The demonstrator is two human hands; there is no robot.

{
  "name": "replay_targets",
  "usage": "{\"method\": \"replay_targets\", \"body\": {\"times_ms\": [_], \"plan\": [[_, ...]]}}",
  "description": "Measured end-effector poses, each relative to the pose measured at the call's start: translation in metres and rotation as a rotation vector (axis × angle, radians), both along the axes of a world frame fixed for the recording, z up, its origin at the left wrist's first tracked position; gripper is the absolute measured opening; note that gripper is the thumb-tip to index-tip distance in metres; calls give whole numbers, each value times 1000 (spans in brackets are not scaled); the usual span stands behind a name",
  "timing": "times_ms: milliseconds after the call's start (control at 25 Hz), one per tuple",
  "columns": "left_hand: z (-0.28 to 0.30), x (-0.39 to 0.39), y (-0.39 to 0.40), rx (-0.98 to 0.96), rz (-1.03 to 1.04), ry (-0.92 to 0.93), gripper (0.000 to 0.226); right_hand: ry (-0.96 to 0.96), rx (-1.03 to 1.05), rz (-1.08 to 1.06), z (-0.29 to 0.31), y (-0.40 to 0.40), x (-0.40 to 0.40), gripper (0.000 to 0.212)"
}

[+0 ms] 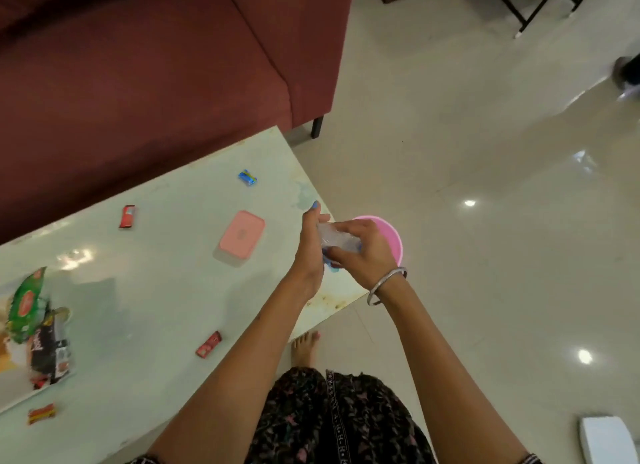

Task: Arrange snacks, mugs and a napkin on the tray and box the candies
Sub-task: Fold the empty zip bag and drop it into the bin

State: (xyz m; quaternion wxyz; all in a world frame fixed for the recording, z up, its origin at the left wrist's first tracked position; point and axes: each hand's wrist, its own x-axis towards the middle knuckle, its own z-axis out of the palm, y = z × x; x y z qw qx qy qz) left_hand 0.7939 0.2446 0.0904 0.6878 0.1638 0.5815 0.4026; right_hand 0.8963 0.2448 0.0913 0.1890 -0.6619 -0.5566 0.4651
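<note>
Both hands meet over the table's right corner. My left hand (pixel 309 252) and my right hand (pixel 360 252) together grip a crumpled clear plastic wrapper (pixel 334 239) with something blue at its lower end. A pink-lidded box (pixel 241 236) sits shut on the pale green table (pixel 156 290) just left of the hands. Loose candies lie about: a blue one (pixel 247 178), a red one (pixel 127 216), another red one (pixel 208 344) and a red-yellow one (pixel 41 413). Snack packets (pixel 38 328) lie on a tray (pixel 7 370) at the left edge.
A pink round bin (pixel 389 238) stands on the floor just beyond the table corner, under my right hand. A maroon sofa (pixel 156 65) runs behind the table. My bare foot (pixel 304 347) is beside the table edge. A white object (pixel 607 439) lies on the floor at bottom right.
</note>
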Motion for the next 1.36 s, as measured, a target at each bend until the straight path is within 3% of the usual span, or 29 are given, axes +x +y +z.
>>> {"method": "replay_targets", "body": {"times_ms": [120, 200, 320, 560, 680, 760, 960, 1160, 1360], "plan": [[-37, 24, 23, -35, -128, -80, 31, -181, 79, -135, -55, 22, 27, 35], [-64, 38, 33, -57, -244, 17, 29, -243, 77, -233, -97, 34, 50, 35], [-109, 53, 49, -48, -245, 209, 22, -378, 32, -258, -167, 47, 82, 37], [-187, 74, 77, 52, -235, 366, 15, -568, -66, -73, -298, 77, 109, 54], [-216, 77, 82, 101, -231, 384, 25, -533, -340, 132, -349, 93, 115, 86], [-230, 79, 84, 123, -230, 388, 26, -503, -449, 201, -365, 100, 121, 92], [-210, 78, 79, 99, -217, 424, 20, -396, -422, 108, -317, 113, 134, 69], [-138, 58, 68, 18, -129, 433, 21, -293, -432, -29, -206, 119, 133, 48], [-59, 22, 54, -24, 101, 450, 27, -173, -260, -105, -95, 132, 100, 35]]}}
